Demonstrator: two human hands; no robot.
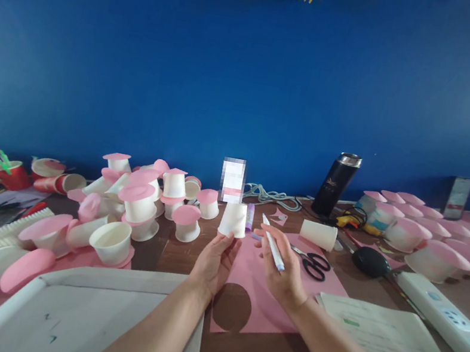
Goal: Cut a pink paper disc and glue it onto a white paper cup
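Observation:
My left hand [216,261] grips a white paper cup [234,220] by its rim; the cup is upside down in front of me. In my right hand [284,272] is a white marker pen [272,244], its tip pointing up and left toward the cup, apart from it. Beneath my hands lies a pink paper sheet [258,301] with a round hole cut in it. Black-handled scissors [314,266] rest on the sheet, right of my right hand. A purple glue stick [249,217] stands just behind the cup.
Paper cups with pink paper tops [140,192] crowd the left; more [438,260] stand at the right. A white cup [318,235] lies sideways. A black bottle [336,185], a power strip [442,316], a notebook [395,350] and a whiteboard [99,328] surround the work area.

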